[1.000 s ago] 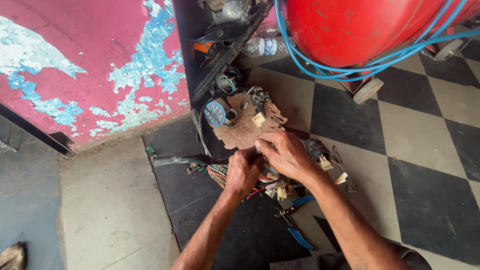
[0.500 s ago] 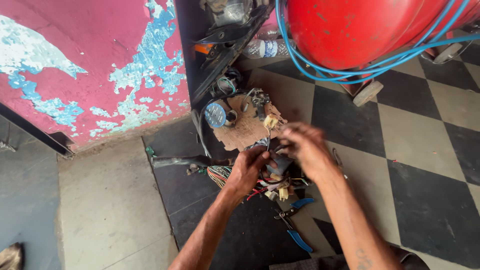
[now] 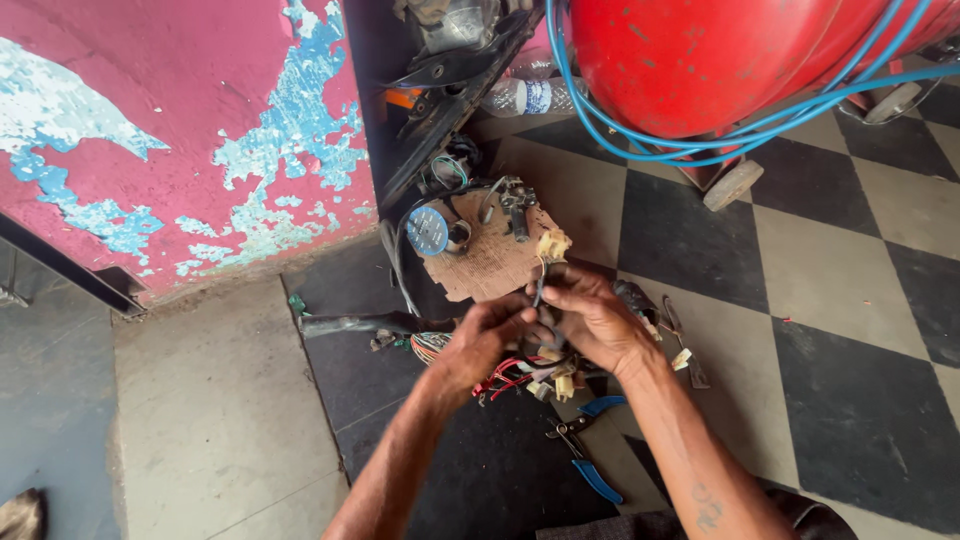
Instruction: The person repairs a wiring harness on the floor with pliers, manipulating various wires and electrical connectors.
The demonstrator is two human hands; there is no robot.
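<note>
Both hands are in the wiring harness (image 3: 520, 372) mid-frame: left hand (image 3: 478, 340) pinching wires, right hand (image 3: 590, 318) curled around a black lead to the cream connector (image 3: 552, 243) at 12 o'clock. Lots still tangled; blue-handled pliers (image 3: 585, 445) lie unused at 6.

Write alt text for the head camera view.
Both hands, left hand and right hand, grip a wiring harness with pale connectors above a checkered floor. Blue-handled pliers lie nearby; a red tank stands behind.

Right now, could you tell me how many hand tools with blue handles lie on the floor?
1: blue-handled pliers on the floor below the right hand; the wire bundle may hide others.
</note>
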